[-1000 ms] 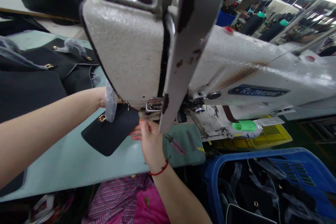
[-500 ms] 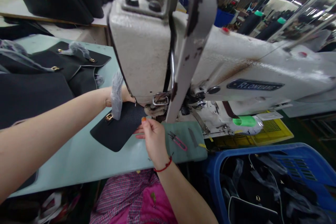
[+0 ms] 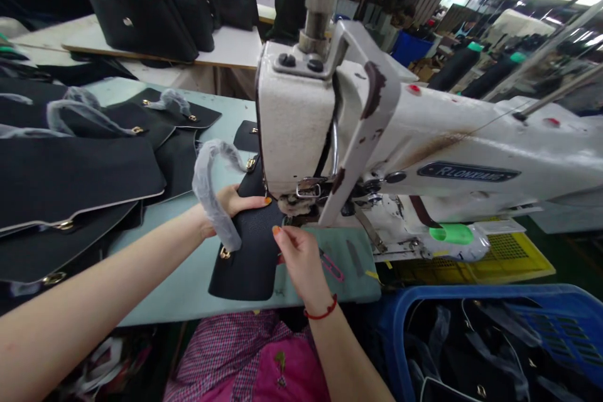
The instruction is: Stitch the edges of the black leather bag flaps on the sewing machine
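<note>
**Ana:** Checked cloth at the very bottom, nearest of all, then the right hand (image 3: 301, 254) just in front of the sewing machine (image 3: 301, 119). What has changed there?

**Ben:** The black leather panel (image 3: 254, 251) has swung round. A second ago it lay slantwise, reaching out left of the machine's needle end; now it runs lengthwise, from under the needle end back toward the near edge of the bench (image 3: 155, 292). I'd judge a new edge is being lined up under the foot.

**Ana:** And the grip?

**Ben:** Right fingers (image 3: 279, 233) are pinched together at the panel's right edge, close below the needle end. The left hand (image 3: 233, 201) has moved in and lies on the panel's far end, thumb across its face, fingers curled over the edge, right against the machine's left side. A handle in clear wrapping (image 3: 210, 191) arches over that wrist.

**Ana:** Beside the machine?

**Ben:** Pink snips (image 3: 332, 266) on the bench just right of the right hand; a blue crate (image 3: 405, 320) lower right of the machine; stacked black panels (image 3: 85, 176) well to its left.

**Ana:** Farther off?

**Ben:** Finished black bags (image 3: 141, 19) on another table beyond the machine's left side.
</note>
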A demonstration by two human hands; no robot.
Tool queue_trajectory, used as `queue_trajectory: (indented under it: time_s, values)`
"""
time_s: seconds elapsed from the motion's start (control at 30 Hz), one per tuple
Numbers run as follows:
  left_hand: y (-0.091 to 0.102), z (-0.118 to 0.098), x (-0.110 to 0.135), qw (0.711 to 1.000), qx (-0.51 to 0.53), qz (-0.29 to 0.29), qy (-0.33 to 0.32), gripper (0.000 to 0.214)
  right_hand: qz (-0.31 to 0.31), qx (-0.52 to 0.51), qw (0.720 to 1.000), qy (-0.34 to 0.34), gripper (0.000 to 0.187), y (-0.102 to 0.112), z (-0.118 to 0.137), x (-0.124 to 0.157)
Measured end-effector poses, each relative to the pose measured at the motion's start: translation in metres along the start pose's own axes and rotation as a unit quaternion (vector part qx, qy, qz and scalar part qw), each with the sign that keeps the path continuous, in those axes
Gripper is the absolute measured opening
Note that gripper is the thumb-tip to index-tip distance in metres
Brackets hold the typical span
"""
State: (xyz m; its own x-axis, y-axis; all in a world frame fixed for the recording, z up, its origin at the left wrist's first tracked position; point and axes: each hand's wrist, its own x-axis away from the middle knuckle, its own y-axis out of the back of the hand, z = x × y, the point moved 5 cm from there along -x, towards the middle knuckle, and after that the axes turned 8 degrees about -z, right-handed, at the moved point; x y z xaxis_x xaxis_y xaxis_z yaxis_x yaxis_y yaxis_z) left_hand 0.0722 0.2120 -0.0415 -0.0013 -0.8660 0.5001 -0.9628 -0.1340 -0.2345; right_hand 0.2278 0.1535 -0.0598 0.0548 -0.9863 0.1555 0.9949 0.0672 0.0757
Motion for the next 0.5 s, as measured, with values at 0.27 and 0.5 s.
queue_trajectory:
  time_s: [0.27, 0.5]
  values:
    - [0.009, 0.031, 0.011, 0.997, 0.033, -0.063, 0.039, 0.056, 0.032, 0.037, 0.999, 0.0, 0.041, 0.019, 0.002, -0.001]
    - [0.0, 0.034, 0.019, 0.998, 0.02, 0.005, 0.063, 0.054, 0.006, 0.067, 0.997, 0.035, 0.045, 0.018, 0.006, 0.002]
